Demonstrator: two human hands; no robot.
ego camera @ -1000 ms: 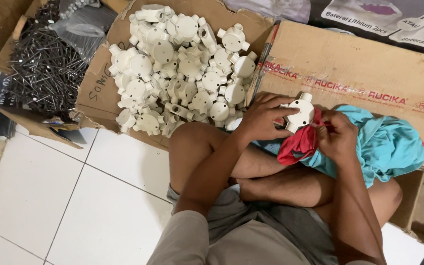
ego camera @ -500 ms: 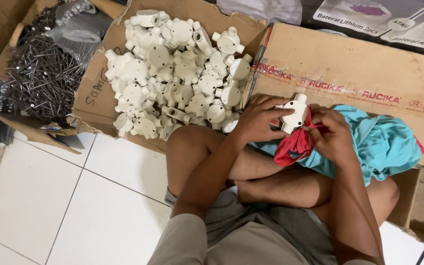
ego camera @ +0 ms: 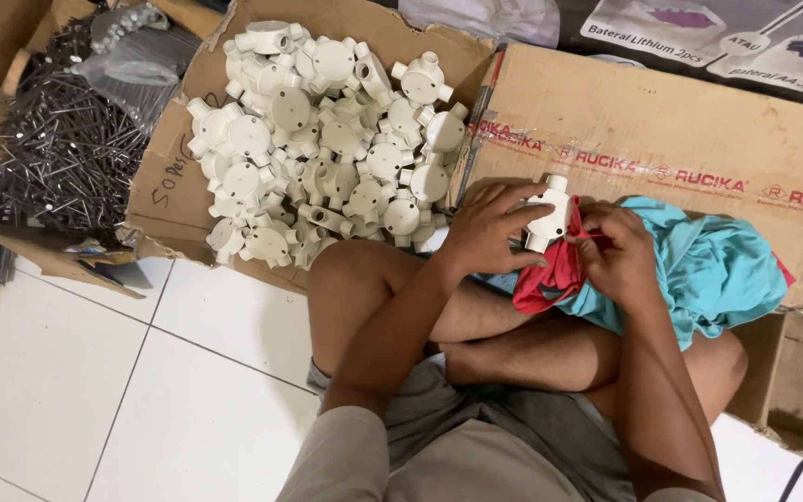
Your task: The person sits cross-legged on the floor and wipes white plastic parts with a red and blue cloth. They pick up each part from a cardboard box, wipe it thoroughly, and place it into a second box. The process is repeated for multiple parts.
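Centrally, just right of frame middle: left hand (ego camera: pixel 490 228) wrapped around a cream plastic conduit junction box (ego camera: pixel 547 216), fingers curled over its round body. Right hand (ego camera: pixel 617 253) at three o'clock of the box, pinching a red cloth (ego camera: pixel 547 277) against its side. Teal cloth (ego camera: pixel 713 270) bunched at three o'clock of that hand, across the lap. At ten o'clock of the held box, a heap of matching junction boxes (ego camera: pixel 322 139) on flattened cardboard (ego camera: pixel 164 181). Farther toward nine o'clock, a dark pile of nails (ego camera: pixel 62 153). Below, white floor tiles (ego camera: pixel 113 390).
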